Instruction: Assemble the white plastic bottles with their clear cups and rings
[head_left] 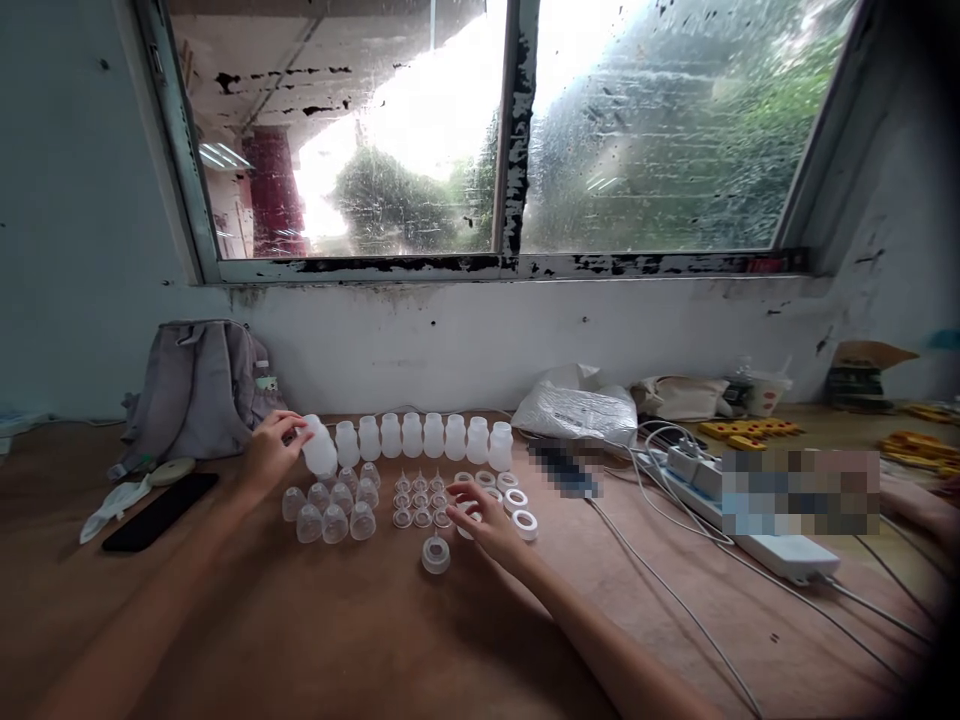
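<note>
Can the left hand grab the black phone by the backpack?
Probably yes: nothing seems to stand between the left hand and the black phone. But its fingers are on a tilted bottle, so it would likely have to let go first.

No text, brand or number we can read. Cup (763,393), right of frame: red mark (769,397), too small for us. Drink bottle (263,371), left of frame: label (266,383), unreadable.
</note>
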